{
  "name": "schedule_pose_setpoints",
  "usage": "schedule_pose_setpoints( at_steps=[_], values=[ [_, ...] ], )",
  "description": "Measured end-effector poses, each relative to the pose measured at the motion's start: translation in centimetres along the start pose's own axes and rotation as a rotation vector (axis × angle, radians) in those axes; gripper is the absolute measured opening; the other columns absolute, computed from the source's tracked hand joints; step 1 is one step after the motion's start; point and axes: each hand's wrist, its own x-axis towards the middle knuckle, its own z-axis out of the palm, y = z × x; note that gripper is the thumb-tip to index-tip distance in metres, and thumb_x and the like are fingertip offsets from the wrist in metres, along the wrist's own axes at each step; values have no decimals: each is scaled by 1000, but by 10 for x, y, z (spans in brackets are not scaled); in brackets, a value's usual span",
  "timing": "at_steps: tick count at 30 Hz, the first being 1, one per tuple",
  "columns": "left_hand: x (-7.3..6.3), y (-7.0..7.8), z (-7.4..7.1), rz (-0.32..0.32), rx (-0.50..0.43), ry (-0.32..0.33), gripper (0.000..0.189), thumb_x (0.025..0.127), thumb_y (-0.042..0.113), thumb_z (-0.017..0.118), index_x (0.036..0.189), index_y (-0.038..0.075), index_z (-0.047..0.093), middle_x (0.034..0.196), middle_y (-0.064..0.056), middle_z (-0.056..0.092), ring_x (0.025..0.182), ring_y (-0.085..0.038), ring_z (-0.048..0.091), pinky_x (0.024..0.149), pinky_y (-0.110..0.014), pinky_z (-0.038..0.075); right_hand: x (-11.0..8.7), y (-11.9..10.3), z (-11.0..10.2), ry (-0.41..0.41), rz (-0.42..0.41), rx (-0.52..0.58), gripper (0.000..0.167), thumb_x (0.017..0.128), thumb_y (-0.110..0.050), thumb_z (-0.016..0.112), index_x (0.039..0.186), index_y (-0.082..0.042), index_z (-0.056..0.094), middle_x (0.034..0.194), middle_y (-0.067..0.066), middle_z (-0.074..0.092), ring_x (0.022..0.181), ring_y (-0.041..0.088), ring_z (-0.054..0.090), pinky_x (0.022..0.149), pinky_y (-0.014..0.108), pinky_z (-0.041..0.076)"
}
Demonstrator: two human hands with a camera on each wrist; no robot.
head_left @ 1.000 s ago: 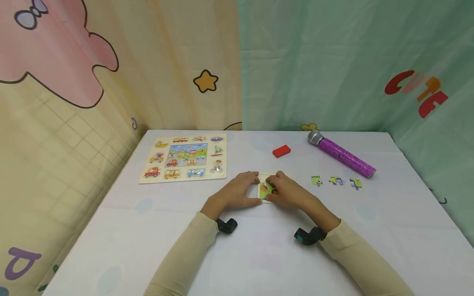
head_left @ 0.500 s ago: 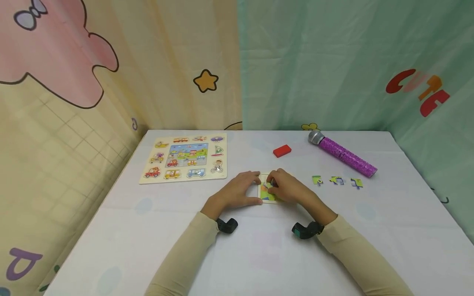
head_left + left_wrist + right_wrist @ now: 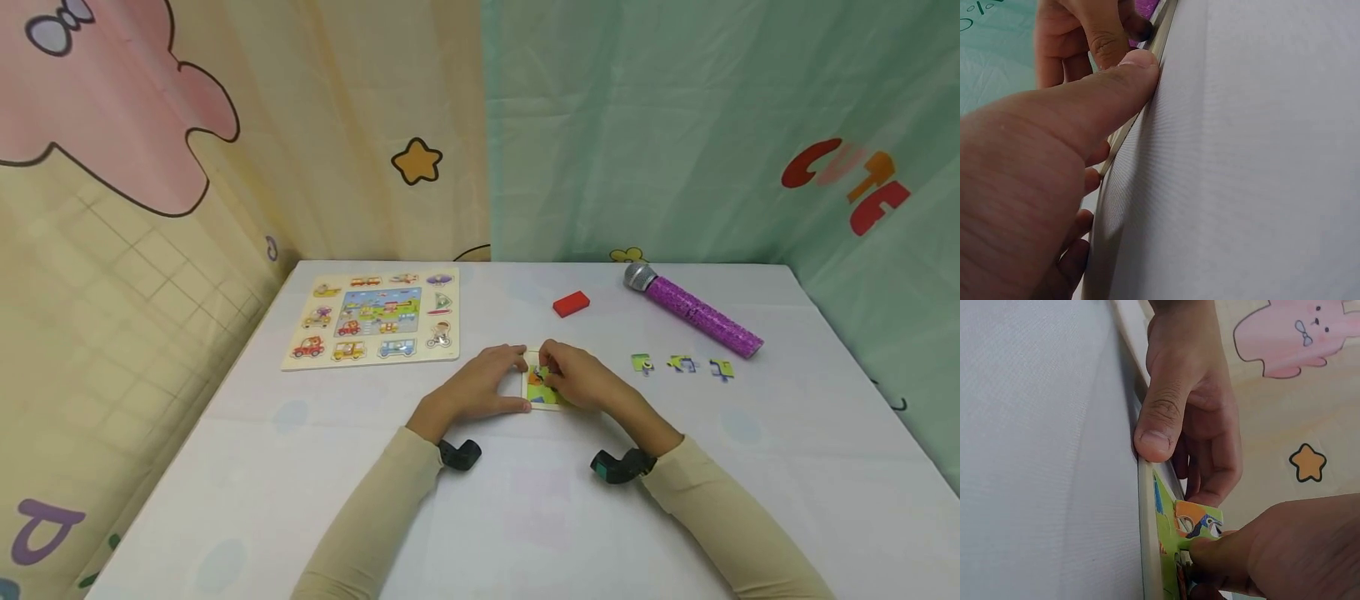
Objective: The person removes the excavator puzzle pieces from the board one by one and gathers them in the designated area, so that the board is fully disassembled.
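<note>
A small framed jigsaw puzzle board (image 3: 543,407) with a green picture lies on the table between my hands. My left hand (image 3: 483,385) holds its left side, thumb at the near corner and fingers at the far one. Over the board, my right hand (image 3: 581,379) pinches an orange, green and blue puzzle piece (image 3: 1199,515), which stands tilted up from the picture in the right wrist view. The right hand covers the right part of the board. Three loose puzzle pieces (image 3: 682,364) lie in a row to the right.
A larger wooden vehicle puzzle (image 3: 442,354) lies at the back left. Behind the small board is a red block (image 3: 572,303). A purple glittery microphone (image 3: 697,312) lies at the back right. Printed curtains (image 3: 637,125) hang around the table.
My right hand has shifted slightly left and away from me over the board, tipping up the piece in its fingers. The left hand stays in place.
</note>
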Motion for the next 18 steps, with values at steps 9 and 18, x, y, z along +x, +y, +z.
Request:
schedule_pose_setpoints(
  at_steps=[9, 18],
  values=[
    [1, -3, 2, -9, -1, 3, 57, 87, 49, 78, 130, 19, 57, 161, 1, 34, 149, -20, 25, 120, -37, 23, -3, 3, -5, -56, 13, 56, 9, 104, -3, 52, 109, -9, 49, 101, 7, 59, 85, 21, 56, 77, 33, 52],
    [2, -4, 3, 0, -9, 10, 58, 86, 50, 78, 130, 19, 57, 161, 1, 35, 149, -19, 26, 120, -36, 23, -6, 9, -12, -59, -34, 132, 7, 104, -4, 51, 109, -9, 48, 109, 10, 62, 81, 20, 55, 68, 32, 50]
  ],
)
